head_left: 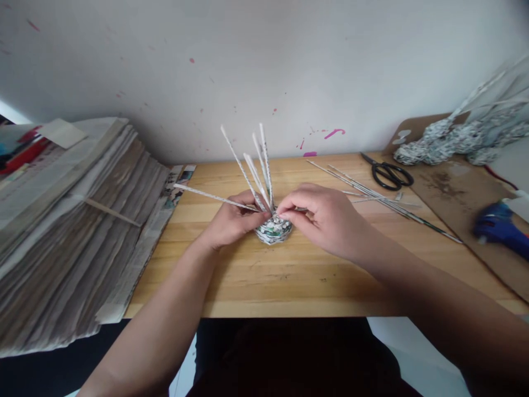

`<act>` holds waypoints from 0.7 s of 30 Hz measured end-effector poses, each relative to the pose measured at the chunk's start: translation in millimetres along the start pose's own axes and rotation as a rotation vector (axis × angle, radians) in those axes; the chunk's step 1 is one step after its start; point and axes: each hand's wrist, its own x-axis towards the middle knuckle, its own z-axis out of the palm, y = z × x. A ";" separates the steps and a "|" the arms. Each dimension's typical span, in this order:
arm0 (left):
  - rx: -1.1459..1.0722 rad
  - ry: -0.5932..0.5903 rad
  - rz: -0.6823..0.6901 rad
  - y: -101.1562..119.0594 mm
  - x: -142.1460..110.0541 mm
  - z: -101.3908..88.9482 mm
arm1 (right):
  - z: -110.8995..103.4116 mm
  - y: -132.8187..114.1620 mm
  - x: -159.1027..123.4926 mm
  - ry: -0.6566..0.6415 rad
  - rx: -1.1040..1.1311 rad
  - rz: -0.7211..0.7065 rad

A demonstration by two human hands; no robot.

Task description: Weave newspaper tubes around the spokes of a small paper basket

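Note:
A small round basket (273, 231) woven from rolled newspaper sits on the wooden table between my hands. Several paper sticks (242, 165) rise from its rim, and one leans far out to the left. My left hand (233, 220) is closed around the basket's left side, thumb at the rim near the stick bases. At the right of the rim, my right hand (320, 215) pinches with thumb and forefinger at what looks like a paper strip. The exact spot between those fingertips is partly hidden.
Loose paper sticks (388, 204) and black-handled scissors (388, 173) lie to the right on the table (289, 286). A tall newspaper stack (95, 220) stands at left. On a cardboard sheet (463, 209) at right are a blue glue gun (502, 226) and woven paper pieces (450, 138).

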 end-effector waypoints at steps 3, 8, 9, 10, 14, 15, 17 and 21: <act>0.008 -0.003 0.007 1.8 -0.2 1.1 | 0.9 -3.9 0.3 0.002 0.025 0.109; 0.067 -0.012 0.043 6.5 -0.7 2.9 | 3.2 -6.0 -1.6 0.016 0.050 0.221; 0.079 -0.014 0.052 7.2 -0.8 3.1 | 3.7 -6.0 -1.6 0.017 0.045 0.222; 0.086 -0.013 0.058 7.8 -0.8 3.4 | 4.0 -6.0 -1.5 0.015 0.037 0.221; 0.095 -0.011 0.052 9.5 -0.9 4.0 | 5.0 -6.0 -0.6 -0.004 -0.001 0.217; 0.098 -0.013 0.050 9.8 -0.9 4.0 | 5.1 -5.8 -0.5 -0.008 -0.008 0.213; 0.104 -0.018 0.053 10.1 -0.8 3.9 | 5.1 -5.3 -0.5 -0.014 -0.018 0.205; 0.099 -0.022 0.066 9.9 -0.1 3.8 | 4.6 -4.4 -0.6 -0.021 -0.036 0.197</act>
